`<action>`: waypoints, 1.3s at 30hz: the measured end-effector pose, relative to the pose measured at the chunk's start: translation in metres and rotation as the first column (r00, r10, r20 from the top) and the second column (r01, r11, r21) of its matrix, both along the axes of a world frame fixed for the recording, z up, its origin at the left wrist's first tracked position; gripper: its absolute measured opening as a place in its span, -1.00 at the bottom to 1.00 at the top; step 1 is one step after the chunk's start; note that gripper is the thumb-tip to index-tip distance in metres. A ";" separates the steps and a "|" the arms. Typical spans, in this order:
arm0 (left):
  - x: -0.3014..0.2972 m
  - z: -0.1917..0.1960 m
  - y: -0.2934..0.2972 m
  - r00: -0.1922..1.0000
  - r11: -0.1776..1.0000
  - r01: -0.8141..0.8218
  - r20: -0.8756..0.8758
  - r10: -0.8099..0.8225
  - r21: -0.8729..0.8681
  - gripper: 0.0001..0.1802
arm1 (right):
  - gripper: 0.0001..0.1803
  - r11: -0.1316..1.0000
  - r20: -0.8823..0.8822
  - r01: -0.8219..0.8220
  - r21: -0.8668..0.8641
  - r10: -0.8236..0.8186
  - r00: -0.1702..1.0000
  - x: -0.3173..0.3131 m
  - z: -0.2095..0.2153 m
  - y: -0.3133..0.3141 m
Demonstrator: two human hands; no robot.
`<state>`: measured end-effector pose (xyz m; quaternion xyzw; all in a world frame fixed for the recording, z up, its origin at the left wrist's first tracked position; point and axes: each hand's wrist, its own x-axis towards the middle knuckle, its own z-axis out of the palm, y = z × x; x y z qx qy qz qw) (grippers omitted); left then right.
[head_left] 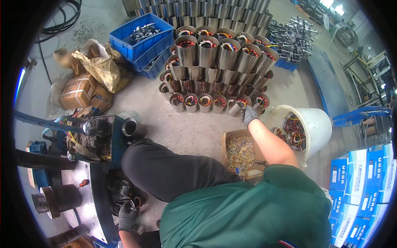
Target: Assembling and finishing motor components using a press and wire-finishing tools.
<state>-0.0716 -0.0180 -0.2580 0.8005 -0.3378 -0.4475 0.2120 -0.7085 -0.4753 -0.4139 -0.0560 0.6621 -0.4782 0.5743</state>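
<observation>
While you lean forward, your gloved right hand (249, 115) closes on a metal cylinder (234, 106) in the front row of the stack (215, 62); your gloved left hand (128, 217) rests loosely curled by the machine base (89, 202), holding nothing clearly visible.

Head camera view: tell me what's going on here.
A person in a green shirt leans over a workshop floor. The gloved right hand reaches out and grips a metal cylinder with coloured windings at the front of a big stack of similar cylinders. The gloved left hand is low by the dark machine base. A white bucket and a cardboard box of small parts sit nearby.
</observation>
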 end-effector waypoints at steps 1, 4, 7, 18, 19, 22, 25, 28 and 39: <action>-0.002 0.001 -0.003 1.000 1.000 0.005 0.000 -0.005 0.000 -0.47 | -0.89 0.999 -0.035 0.043 -0.028 -0.044 0.998 -0.003 0.002 0.001; 0.000 0.002 -0.006 1.000 0.999 -0.005 0.016 0.004 0.048 -0.49 | -0.94 0.980 0.033 0.182 -0.076 -0.180 0.983 -0.006 0.007 -0.009; 0.012 -0.015 -0.024 0.995 0.996 0.092 0.037 -0.091 -0.007 -0.51 | -0.96 0.984 -0.104 0.124 -0.125 -0.137 0.985 -0.029 -0.018 -0.026; 0.056 -0.063 -0.051 0.994 0.994 0.105 0.016 -0.106 0.043 -0.43 | -0.77 0.936 -0.356 -0.341 -0.083 0.292 0.888 -0.034 -0.030 0.034; 0.033 -0.071 -0.092 0.989 0.990 0.141 -0.053 -0.140 0.029 -0.45 | -0.73 0.830 -0.897 -0.555 0.054 0.284 0.338 -0.105 -0.065 0.066; 0.064 -0.086 -0.065 0.985 0.986 0.165 -0.044 -0.164 0.014 -0.41 | -0.53 0.716 -0.867 -0.598 0.359 0.493 0.069 -0.085 -0.058 0.104; 0.096 -0.147 -0.098 0.952 0.954 0.299 -0.059 -0.300 -0.023 -0.45 | -0.45 0.633 -0.732 -0.374 0.677 0.629 -0.261 -0.135 -0.073 0.166; 0.094 -0.166 -0.117 0.950 0.952 0.302 -0.073 -0.304 -0.041 -0.50 | -0.44 0.484 -0.603 -0.512 0.710 0.793 -0.087 -0.132 -0.053 0.201; 0.078 -0.166 -0.148 0.946 0.948 0.319 -0.055 -0.318 0.010 -0.45 | -0.79 0.646 -0.690 -0.373 0.667 0.723 0.018 -0.204 -0.107 0.223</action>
